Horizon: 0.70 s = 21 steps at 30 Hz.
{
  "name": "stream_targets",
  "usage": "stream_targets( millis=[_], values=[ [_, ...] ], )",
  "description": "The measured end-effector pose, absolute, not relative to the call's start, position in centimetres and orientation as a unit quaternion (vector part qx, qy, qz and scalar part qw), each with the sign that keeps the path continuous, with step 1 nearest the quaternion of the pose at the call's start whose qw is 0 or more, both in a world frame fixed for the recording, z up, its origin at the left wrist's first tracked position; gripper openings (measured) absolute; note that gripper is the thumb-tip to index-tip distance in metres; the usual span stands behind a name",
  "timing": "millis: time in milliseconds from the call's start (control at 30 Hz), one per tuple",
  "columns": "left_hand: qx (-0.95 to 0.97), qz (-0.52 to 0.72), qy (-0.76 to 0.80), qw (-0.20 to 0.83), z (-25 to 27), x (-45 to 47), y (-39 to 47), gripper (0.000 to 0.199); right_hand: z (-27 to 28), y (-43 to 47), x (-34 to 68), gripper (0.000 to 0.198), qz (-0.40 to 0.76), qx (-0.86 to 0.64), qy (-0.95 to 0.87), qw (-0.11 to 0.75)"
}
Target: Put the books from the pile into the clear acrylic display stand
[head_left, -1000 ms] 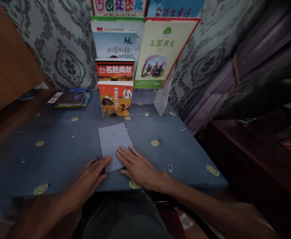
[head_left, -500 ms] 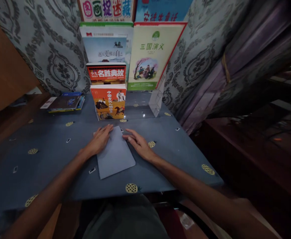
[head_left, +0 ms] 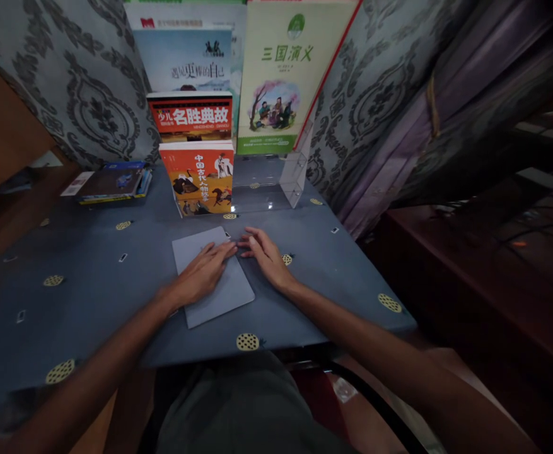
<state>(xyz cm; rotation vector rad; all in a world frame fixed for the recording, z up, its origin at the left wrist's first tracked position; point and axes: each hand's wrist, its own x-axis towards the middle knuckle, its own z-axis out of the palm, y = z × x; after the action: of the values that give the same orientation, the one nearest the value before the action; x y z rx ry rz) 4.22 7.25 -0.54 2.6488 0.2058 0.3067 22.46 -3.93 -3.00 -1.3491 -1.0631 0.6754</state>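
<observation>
A thin grey-blue notebook (head_left: 222, 293) lies closed and slightly turned on the table in front of me. My left hand (head_left: 205, 271) rests flat across its middle, fingers stretched toward its right edge, hiding part of the cover. Just beyond that edge is my right hand (head_left: 264, 255), its fingers apart and loosely bent, holding nothing. The fingertips of both hands come close together near the notebook's upper right side; I cannot tell whether they touch.
Behind the notebook, a clear acrylic rack (head_left: 295, 176) holds several upright books, among them an orange one (head_left: 200, 180) and a green one (head_left: 280, 82). A small stack of books (head_left: 115, 183) lies at the back left of the patterned tablecloth (head_left: 115, 296). A purple curtain (head_left: 399, 145) hangs at right.
My left hand has slid from the notebook's upper left edge to the right across its cover. My right hand has barely moved. The view has tipped slightly downward.
</observation>
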Motion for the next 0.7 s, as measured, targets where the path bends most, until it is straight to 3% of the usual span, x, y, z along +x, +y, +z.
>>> stream_targets(
  millis=[167,433,700],
  values=[
    [0.954,0.072,0.045,0.288,-0.2,2.9,4.6,0.05,-2.9,-3.9,22.4,0.061,0.282,-0.6,-0.46,0.59],
    [0.933,0.054,0.018,0.356,0.6,1.0,1.1,0.047,-1.3,-5.0,21.5,0.045,0.218,-0.618,-0.565,0.501],
    [0.87,0.308,0.292,0.253,-0.1,-1.0,4.7,0.037,-0.4,-6.4,20.0,0.044,0.133,-0.625,-0.702,0.315]
  ],
)
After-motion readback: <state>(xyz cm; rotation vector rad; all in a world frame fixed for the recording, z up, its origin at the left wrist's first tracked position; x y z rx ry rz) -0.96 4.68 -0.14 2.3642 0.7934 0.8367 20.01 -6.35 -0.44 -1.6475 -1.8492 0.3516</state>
